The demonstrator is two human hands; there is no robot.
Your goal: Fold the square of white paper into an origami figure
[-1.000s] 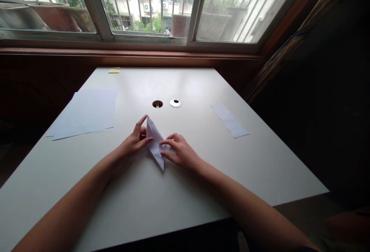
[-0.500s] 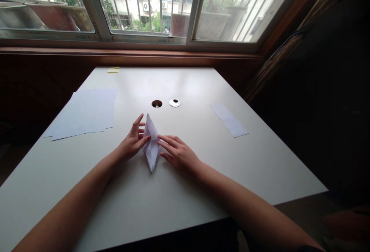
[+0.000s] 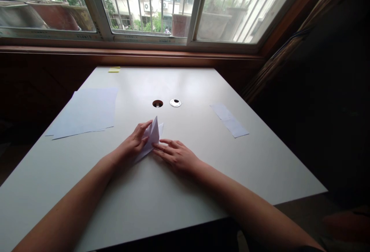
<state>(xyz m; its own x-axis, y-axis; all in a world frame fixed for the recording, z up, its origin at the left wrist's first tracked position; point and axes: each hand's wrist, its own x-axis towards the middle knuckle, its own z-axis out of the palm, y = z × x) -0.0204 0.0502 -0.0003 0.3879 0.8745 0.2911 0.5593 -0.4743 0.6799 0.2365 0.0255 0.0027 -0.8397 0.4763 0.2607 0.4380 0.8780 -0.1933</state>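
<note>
We pinch the folded paper between our left hand's thumb and fingers. Our right hand, fingers slightly spread, touches the folded paper's right side.

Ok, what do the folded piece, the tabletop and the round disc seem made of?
Folded piece: probably matte white paper, given its thin edges and creases.
Tabletop: smooth white, faintly glossy, perhaps laminate; window light reflects softly.
Round disc: bright, apparently shiny; metal or plastic, can't tell.

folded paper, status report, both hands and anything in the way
Left hand, right hand both touching folded paper. One tip toward window. Loose sheets left, paper strip right, both apart from it.
</note>
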